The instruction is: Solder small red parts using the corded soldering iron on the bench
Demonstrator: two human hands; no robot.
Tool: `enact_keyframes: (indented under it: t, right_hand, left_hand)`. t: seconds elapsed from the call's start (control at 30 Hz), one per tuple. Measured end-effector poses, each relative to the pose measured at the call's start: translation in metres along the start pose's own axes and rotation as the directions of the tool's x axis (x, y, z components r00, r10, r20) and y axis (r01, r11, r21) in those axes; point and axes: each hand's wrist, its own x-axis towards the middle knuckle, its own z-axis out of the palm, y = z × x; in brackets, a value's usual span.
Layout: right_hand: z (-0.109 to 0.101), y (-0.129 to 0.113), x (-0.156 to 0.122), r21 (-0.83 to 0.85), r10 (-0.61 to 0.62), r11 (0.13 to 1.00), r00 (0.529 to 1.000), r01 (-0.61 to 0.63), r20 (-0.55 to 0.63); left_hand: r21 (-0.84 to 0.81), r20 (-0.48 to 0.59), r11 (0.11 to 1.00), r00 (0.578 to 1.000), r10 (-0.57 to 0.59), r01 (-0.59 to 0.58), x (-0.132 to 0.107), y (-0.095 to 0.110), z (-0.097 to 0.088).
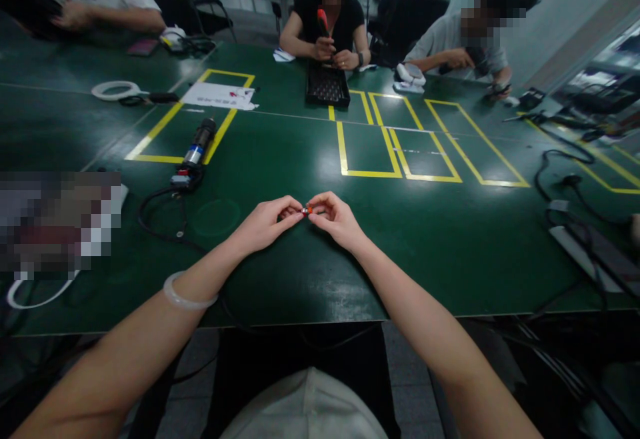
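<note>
Between my two hands, just above the green table (320,285), is a tiny red and silver part (306,211), too small to name. My left hand (273,221) pinches its left side with thumb and fingers. From the other side my right hand (334,217) pinches it too, with a bit of orange-red showing at the fingertips. The fingertips of both hands nearly meet and hide most of the part. A pale bangle (187,292) circles my left wrist.
A black and silver cylindrical tool (195,149) with a cable lies left of centre. Yellow tape outlines (370,173) mark the table. Across from me a person (330,19) holds a red-handled tool over a black tray (327,87). Cables (545,172) trail at right; a bag (107,225) lies left.
</note>
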Motion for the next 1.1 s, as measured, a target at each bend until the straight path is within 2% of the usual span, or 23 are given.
enact_keyframes:
  t: [0.17,0.47,0.57,0.67,0.77,0.8,0.9,0.97,1.07,1.1]
  right_hand:
    - [0.001,0.003,0.0,-0.075,0.0,0.997,1.0,0.001,0.016]
    - [0.002,-0.002,-0.003,-0.22,-0.058,0.974,0.998,0.059,0.009]
    - [0.001,-0.003,-0.003,-0.229,-0.071,0.971,0.997,0.069,0.0]
    - [0.0,-0.004,-0.003,-0.243,-0.07,0.968,0.997,0.066,-0.011]
    - [-0.002,-0.005,-0.003,-0.261,-0.055,0.964,0.998,0.046,-0.028]
    - [-0.002,-0.006,-0.003,-0.264,-0.051,0.964,0.998,0.041,-0.031]
    - [-0.004,-0.006,-0.003,-0.265,-0.049,0.964,0.998,0.039,-0.035]
    - [-0.003,-0.006,-0.003,-0.259,-0.047,0.965,0.998,0.037,-0.032]
    - [-0.003,-0.006,-0.003,-0.26,-0.041,0.965,0.999,0.036,-0.017]
    - [-0.002,-0.006,-0.004,-0.261,-0.045,0.965,0.999,0.041,-0.011]
  left_hand:
    - [0.124,-0.069,0.99,0.995,0.069,-0.06,-0.002,0.002,-0.002]
    - [0.144,-0.023,0.988,0.998,0.064,-0.06,-0.001,0.004,-0.003]
    - [0.222,-0.037,0.974,0.998,0.053,-0.044,-0.001,0.0,-0.012]
    - [0.369,-0.171,0.928,0.985,0.017,0.048,-0.003,-0.01,-0.033]
    - [0.507,-0.364,0.82,0.928,-0.074,0.264,-0.011,-0.025,-0.064]
    - [0.535,-0.433,0.767,0.895,-0.11,0.353,-0.015,-0.03,-0.074]
    - [0.52,-0.6,0.59,0.756,-0.262,0.617,-0.028,-0.049,-0.1]
    - [0.47,-0.634,0.511,0.678,-0.373,0.72,-0.037,-0.064,-0.113]
    - [0.381,-0.629,0.445,0.58,-0.517,0.811,-0.046,-0.088,-0.127]
    - [0.39,-0.601,0.459,0.598,-0.531,0.799,-0.048,-0.096,-0.131]
